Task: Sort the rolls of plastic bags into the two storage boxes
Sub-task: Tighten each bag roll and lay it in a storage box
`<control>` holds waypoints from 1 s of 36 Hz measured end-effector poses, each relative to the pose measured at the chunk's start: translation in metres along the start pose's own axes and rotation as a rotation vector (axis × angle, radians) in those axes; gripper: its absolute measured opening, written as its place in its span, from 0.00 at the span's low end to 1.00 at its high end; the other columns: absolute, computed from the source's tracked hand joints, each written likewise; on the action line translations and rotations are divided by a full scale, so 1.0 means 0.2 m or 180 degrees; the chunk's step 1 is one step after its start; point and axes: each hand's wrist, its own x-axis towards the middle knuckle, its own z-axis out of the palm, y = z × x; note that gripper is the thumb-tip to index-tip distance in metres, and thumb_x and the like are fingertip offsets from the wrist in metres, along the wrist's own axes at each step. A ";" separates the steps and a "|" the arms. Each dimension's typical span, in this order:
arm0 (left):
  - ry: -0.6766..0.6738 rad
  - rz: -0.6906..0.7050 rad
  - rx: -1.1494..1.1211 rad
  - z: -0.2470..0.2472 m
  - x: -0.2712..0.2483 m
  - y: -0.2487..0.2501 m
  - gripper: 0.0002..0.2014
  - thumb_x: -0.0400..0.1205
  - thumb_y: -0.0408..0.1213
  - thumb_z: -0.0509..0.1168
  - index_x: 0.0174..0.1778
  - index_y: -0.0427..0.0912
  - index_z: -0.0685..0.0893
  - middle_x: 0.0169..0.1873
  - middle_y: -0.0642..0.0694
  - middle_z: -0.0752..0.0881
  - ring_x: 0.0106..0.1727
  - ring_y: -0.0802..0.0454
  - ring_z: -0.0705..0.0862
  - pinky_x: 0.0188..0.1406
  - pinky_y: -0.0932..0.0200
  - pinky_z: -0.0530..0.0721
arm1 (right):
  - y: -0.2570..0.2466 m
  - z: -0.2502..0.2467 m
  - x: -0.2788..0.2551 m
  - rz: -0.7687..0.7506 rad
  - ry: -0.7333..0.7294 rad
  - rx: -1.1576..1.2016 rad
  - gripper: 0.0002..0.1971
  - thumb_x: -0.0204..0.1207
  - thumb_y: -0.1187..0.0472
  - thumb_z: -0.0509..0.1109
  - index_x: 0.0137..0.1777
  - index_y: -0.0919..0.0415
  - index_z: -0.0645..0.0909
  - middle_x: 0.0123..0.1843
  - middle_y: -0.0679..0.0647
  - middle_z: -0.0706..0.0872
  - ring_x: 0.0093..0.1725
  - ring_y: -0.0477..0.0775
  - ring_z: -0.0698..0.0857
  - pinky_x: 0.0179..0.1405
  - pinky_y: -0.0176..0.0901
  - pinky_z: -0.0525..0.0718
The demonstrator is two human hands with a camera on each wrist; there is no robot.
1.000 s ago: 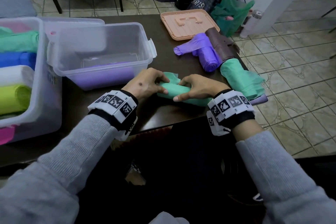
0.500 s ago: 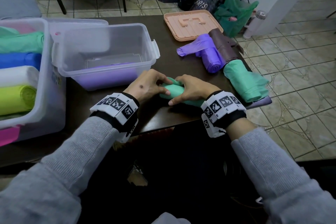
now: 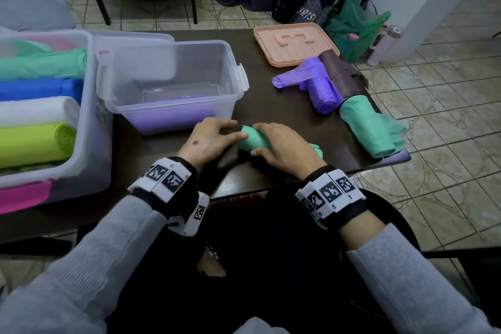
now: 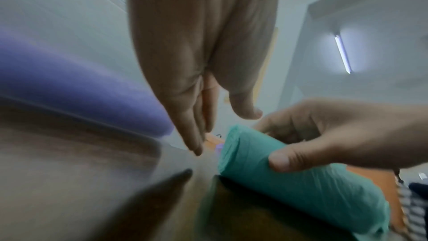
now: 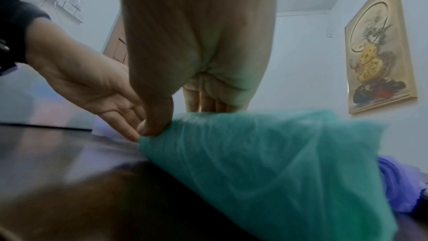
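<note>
A mint-green roll of bags (image 3: pixel 248 142) lies on the dark table (image 3: pixel 284 114) near its front edge. My right hand (image 3: pixel 257 139) grips it from above, thumb on the near side and fingers over the far side. My left hand (image 3: pixel 234 130) is just left of the roll's end with straight fingers (image 4: pixel 195 140) pointing down at the table, holding nothing. The small clear box (image 3: pixel 233 73) behind the hands holds one purple roll (image 3: pixel 173 116). The large clear box (image 3: pixel 90 116) at the left holds green, blue, white and lime rolls.
At the table's right side lie a purple roll (image 3: pixel 322 89), a brown roll (image 3: pixel 340 76) and a green roll (image 3: pixel 371 127) that reaches the edge. A peach lid (image 3: pixel 295 43) sits at the back. Bags and a bottle stand on the tiled floor beyond.
My left hand has come off the green roll's left end and straightened its fingers beside it. The right hand keeps its grip, and the loose flap is no longer seen.
</note>
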 end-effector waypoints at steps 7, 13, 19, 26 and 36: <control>0.0796 -0.1210 -0.2103 -0.12 -0.10 -0.12 0.36 0.82 0.56 0.60 0.75 0.31 0.63 0.67 0.37 0.72 0.64 0.38 0.81 0.58 0.49 0.82 | -0.09 0.00 0.02 -0.0129 -0.0167 0.0032 0.24 0.78 0.54 0.69 0.72 0.60 0.72 0.65 0.61 0.80 0.66 0.61 0.77 0.63 0.45 0.68; 0.1412 -0.1367 -0.3987 -0.30 -0.11 -0.14 0.38 0.82 0.57 0.59 0.82 0.44 0.51 0.79 0.28 0.53 0.72 0.26 0.70 0.55 0.34 0.81 | -0.18 0.01 0.05 -0.0218 -0.0402 0.0016 0.23 0.77 0.53 0.69 0.70 0.59 0.74 0.65 0.59 0.82 0.65 0.60 0.79 0.63 0.48 0.74; 0.1601 -0.1229 -0.4444 -0.38 -0.05 -0.14 0.28 0.85 0.42 0.61 0.78 0.41 0.60 0.79 0.35 0.57 0.73 0.25 0.68 0.50 0.37 0.80 | -0.24 -0.02 0.07 -0.0154 -0.0711 0.0126 0.22 0.76 0.52 0.70 0.69 0.56 0.75 0.64 0.57 0.83 0.63 0.61 0.81 0.63 0.51 0.77; 0.1734 -0.0955 -0.4694 -0.36 -0.09 -0.18 0.19 0.85 0.29 0.58 0.72 0.28 0.66 0.76 0.32 0.60 0.74 0.29 0.68 0.37 0.51 0.88 | -0.36 -0.22 0.07 -0.0551 -0.0760 0.0056 0.21 0.76 0.51 0.70 0.67 0.55 0.78 0.59 0.55 0.84 0.51 0.51 0.79 0.49 0.40 0.72; 0.1578 -0.0679 -0.4781 -0.28 -0.22 -0.21 0.07 0.86 0.25 0.54 0.43 0.31 0.74 0.38 0.41 0.79 0.28 0.50 0.88 0.36 0.53 0.90 | -0.66 -0.48 0.22 -0.1122 0.0077 -0.0142 0.22 0.78 0.50 0.68 0.69 0.60 0.77 0.62 0.57 0.84 0.58 0.54 0.80 0.42 0.34 0.63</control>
